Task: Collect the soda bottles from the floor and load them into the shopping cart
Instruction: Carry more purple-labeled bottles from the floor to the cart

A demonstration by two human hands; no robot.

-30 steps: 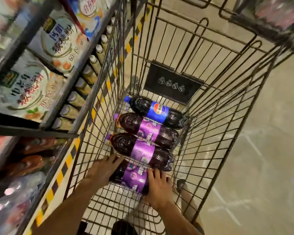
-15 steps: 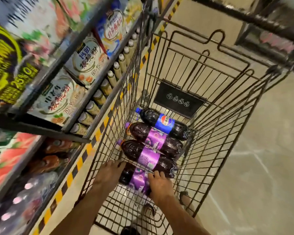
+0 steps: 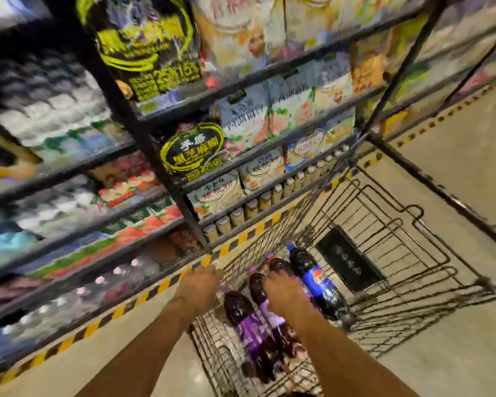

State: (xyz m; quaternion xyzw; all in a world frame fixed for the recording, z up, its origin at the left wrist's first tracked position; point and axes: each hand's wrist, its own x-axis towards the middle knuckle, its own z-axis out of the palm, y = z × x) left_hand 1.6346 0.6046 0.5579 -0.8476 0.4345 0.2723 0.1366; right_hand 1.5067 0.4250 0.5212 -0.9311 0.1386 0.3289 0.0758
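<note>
1. Surveying from the left: stocked shelves (image 3: 184, 167) fill the 9-to-12 o'clock part of the view and are heavily smeared. No loose soda bottle can be picked out on the floor (image 3: 55, 376) strip below them.
2. Left hand (image 3: 199, 287) is at the near-left rim of the shopping cart (image 3: 398, 253), at 9 o'clock of the load. Blur hides its fingers, so whether they are open or gripping cannot be told.
3. Three purple-labelled bottles (image 3: 236, 308) lie side by side on the cart bottom and are judged loaded.
4. Right hand (image 3: 284, 295) is over those bottles and covers part of two of them. Whether its fingers grip one cannot be told.
5. Blue-labelled cola bottle (image 3: 312, 279) lies at 3 o'clock of that hand, also in the cart.
6. Judgement: four bottles are aboard, so loading is well advanced and possibly complete.
7. Limits: the floor at 3 to 5 o'clock shows no bottles. The ground beneath and behind the person is cut off, so any remainder is unverified.
</note>
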